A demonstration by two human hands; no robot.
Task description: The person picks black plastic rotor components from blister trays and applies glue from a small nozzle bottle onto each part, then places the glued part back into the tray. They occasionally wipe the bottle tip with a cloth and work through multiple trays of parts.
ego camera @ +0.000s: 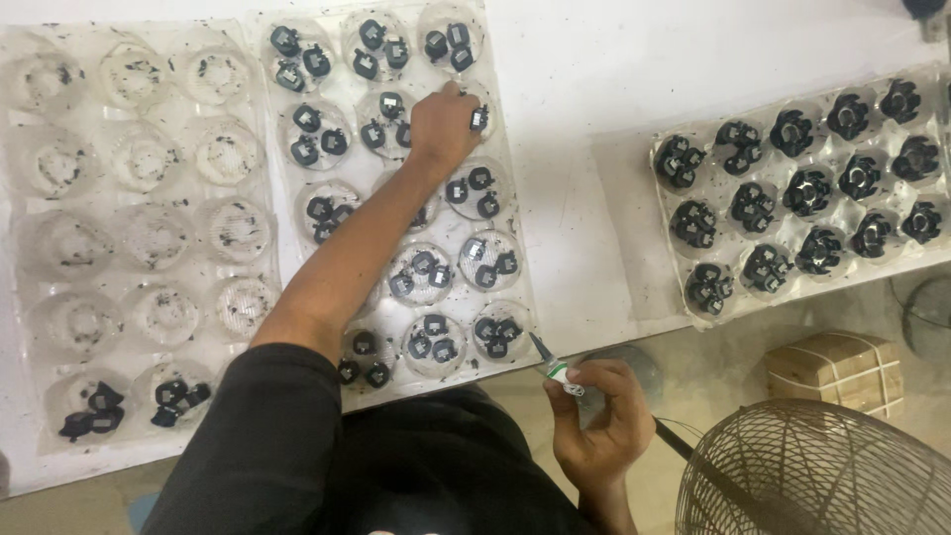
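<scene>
The left hand (pixel 443 127) is stretched far out over the middle clear plastic tray (pixel 500 213), fingers curled down onto a small black part (pixel 479 119) in one of the upper round pockets, pinching it. Most pockets of that tray hold clusters of the same black pieces. The right hand (pixel 597 416) stays close to the body at the edge of the white desk (pixel 584 129), closed around a slim pointed tool (pixel 555 367) with its tip aimed up toward the tray. Left of it lies another clear tray (pixel 40 129) (nearly all pockets bare, only specks and a few parts at the bottom). To the right, a third tray (pixel 666 248) carries larger black round assemblies. A wire fan guard (pixel 812 476) and a bound cardboard bundle (pixel 837 369) sit on the floor.
</scene>
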